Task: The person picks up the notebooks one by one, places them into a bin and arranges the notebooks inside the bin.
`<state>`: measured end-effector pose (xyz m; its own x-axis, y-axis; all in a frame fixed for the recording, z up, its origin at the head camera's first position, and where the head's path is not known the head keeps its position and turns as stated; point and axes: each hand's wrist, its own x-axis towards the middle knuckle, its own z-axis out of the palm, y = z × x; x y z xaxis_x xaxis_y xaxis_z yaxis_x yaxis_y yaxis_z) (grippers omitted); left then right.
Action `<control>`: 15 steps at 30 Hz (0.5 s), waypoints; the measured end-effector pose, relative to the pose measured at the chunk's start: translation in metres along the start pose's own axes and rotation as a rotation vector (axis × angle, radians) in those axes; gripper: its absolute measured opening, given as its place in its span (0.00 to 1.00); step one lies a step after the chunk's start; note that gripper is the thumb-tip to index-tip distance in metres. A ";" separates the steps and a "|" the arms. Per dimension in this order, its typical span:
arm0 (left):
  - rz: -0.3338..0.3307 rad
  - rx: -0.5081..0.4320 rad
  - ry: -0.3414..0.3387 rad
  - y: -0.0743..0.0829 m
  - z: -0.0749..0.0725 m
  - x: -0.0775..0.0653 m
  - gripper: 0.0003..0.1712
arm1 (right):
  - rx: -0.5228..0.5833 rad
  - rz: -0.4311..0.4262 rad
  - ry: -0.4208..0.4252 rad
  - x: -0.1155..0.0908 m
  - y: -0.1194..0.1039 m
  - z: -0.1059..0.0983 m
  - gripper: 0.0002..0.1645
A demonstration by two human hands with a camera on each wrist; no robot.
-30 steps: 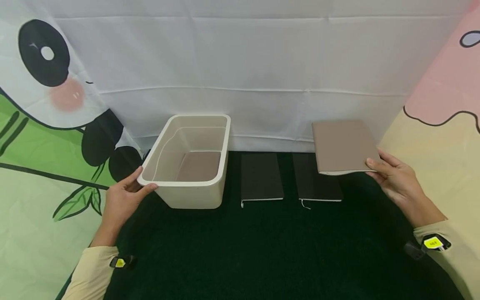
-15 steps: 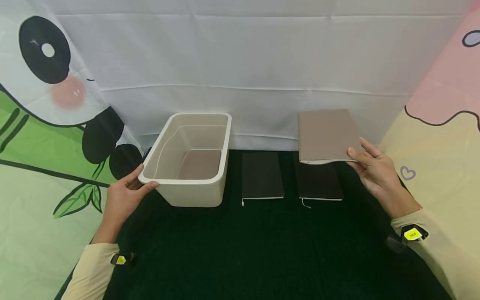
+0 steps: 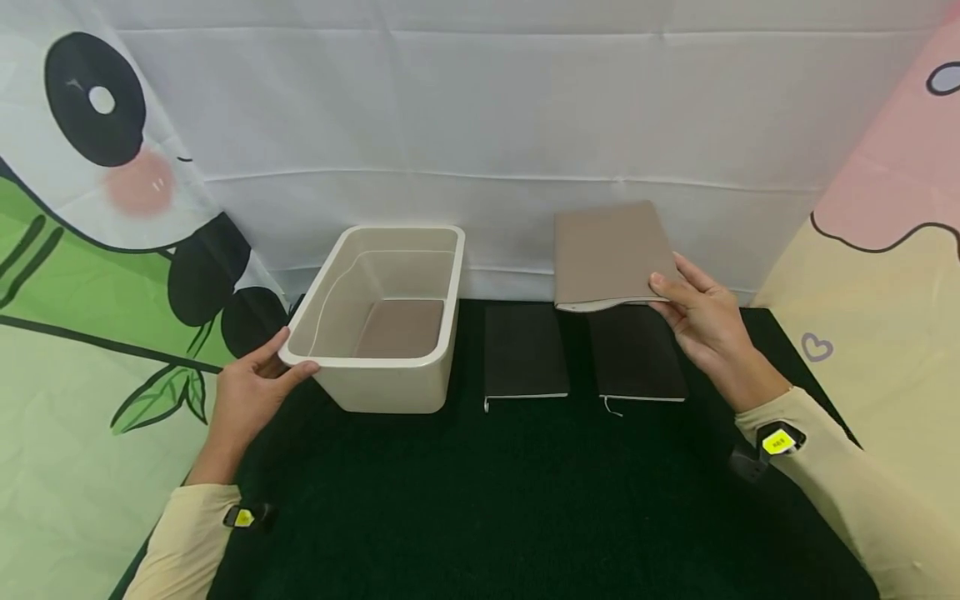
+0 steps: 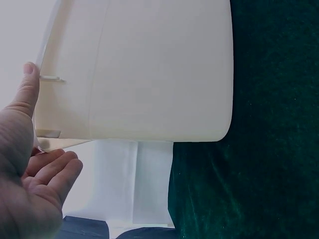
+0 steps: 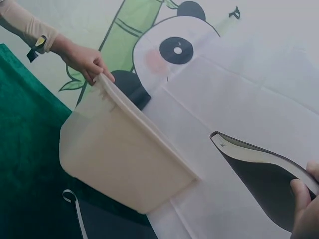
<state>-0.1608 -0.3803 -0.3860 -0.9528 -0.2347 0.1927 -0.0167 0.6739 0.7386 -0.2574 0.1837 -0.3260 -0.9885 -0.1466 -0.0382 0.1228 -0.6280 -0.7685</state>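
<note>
My left hand (image 3: 243, 400) grips the near left corner of a cream plastic bin (image 3: 386, 388), thumb on the rim and fingers around its outer side. On the bin's floor lies a flat taupe rectangle (image 3: 402, 327), the same colour as the notebook I hold. My right hand (image 3: 708, 329) pinches a taupe-covered notebook (image 3: 607, 250) by its near right corner, thumb on top. This notebook is raised above the cloth, right of the bin. In the right wrist view its page edge bows, and the underside of the notebook (image 5: 264, 186) looks dark.
Two black notebooks lie side by side right of the bin: one nearer it (image 3: 525, 350), another farther right (image 3: 641, 358). Each has a pale ribbon at its near edge. Dark green cloth (image 3: 480, 500) covers the table. A white fabric backdrop (image 3: 510, 108) hangs close behind.
My right hand has carried the taupe notebook leftward and somewhat up and away, toward the bin; more of the right black notebook now shows. The left hand keeps its grip on the bin.
</note>
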 end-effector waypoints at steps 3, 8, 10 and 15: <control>0.005 0.004 0.000 0.000 0.000 0.000 0.47 | -0.013 0.008 0.001 0.005 0.004 0.012 0.51; 0.008 0.009 0.006 -0.001 0.000 0.000 0.47 | -0.026 0.029 0.005 0.016 0.015 0.031 0.50; 0.012 0.009 0.006 0.000 0.000 0.000 0.47 | -0.020 0.039 0.009 0.021 0.021 0.039 0.50; 0.016 -0.003 0.005 0.000 -0.001 -0.001 0.47 | -0.031 0.052 0.013 0.031 0.036 0.059 0.47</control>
<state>-0.1596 -0.3810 -0.3856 -0.9515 -0.2274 0.2074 -0.0006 0.6752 0.7376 -0.2782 0.1121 -0.3171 -0.9820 -0.1682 -0.0865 0.1711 -0.5959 -0.7846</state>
